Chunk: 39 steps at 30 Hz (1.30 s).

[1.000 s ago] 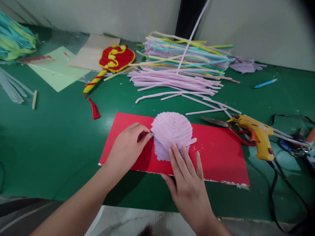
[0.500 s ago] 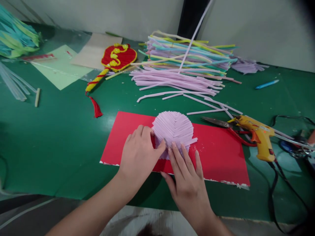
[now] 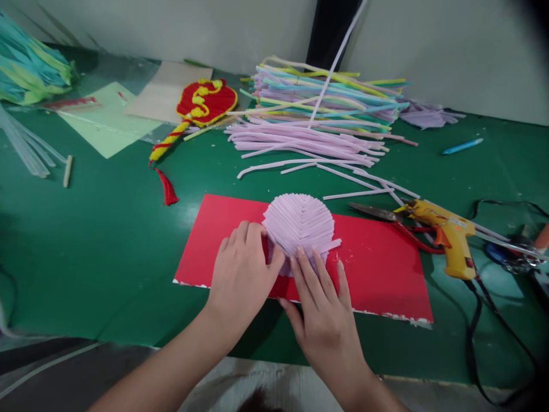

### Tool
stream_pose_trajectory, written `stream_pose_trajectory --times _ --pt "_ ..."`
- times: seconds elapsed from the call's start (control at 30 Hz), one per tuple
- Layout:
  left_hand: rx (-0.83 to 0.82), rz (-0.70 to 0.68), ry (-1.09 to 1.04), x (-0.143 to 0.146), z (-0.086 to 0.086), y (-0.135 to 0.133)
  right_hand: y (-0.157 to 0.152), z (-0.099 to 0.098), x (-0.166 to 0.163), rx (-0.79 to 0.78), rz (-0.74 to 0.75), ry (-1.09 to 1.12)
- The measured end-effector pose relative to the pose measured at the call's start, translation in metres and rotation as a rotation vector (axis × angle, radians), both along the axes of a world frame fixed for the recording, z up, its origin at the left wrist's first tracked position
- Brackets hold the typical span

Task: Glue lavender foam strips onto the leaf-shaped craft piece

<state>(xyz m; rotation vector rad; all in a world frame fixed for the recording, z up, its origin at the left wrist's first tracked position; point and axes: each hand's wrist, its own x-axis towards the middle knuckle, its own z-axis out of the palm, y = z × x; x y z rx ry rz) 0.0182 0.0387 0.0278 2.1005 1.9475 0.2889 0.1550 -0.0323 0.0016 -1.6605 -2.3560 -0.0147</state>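
A round lilac panel of pipe cleaners (image 3: pixel 298 220), laid in a leaf-like V pattern, rests on a red sheet of card (image 3: pixel 381 263). My left hand (image 3: pixel 242 272) is curled round the panel's left edge, with its thumb on the lower part. My right hand (image 3: pixel 321 297) lies with fingers stretched out and slightly spread, their tips pressing the lower strips. One strip end (image 3: pixel 332 245) sticks out past the panel's right side. My fingers partly cover the panel's bottom edge.
Behind lie loose lilac pipe cleaners (image 3: pixel 304 140) and a multicoloured pile (image 3: pixel 330 86). A red and yellow fan (image 3: pixel 207 103) with a tassel is at back left. At right are a yellow glue gun (image 3: pixel 457 234), its black cord, red-handled pliers (image 3: pixel 377 212) and a blue pen (image 3: pixel 462 146).
The view has shifted very slightly, so things sit a little further left. Both hands keep nearly the same hold on the lilac panel.
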Motion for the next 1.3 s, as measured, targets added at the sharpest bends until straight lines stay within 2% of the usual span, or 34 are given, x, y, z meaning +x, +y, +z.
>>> stream_pose_trajectory --times 0.63,0.93,1.3 --pt "-0.006 -0.057 0.025 -0.0013 -0.0010 0.0003 0.0001 0.0010 -0.0003 0.011 0.002 0.008" --pt "-0.008 -0.041 -0.045 -0.0042 0.0009 0.0022 -0.0001 0.0022 -0.0008 -0.004 -0.006 0.009" --pt "0.002 -0.006 -0.031 -0.0046 0.0009 0.0007 -0.0001 0.0030 -0.0005 -0.009 -0.003 0.002"
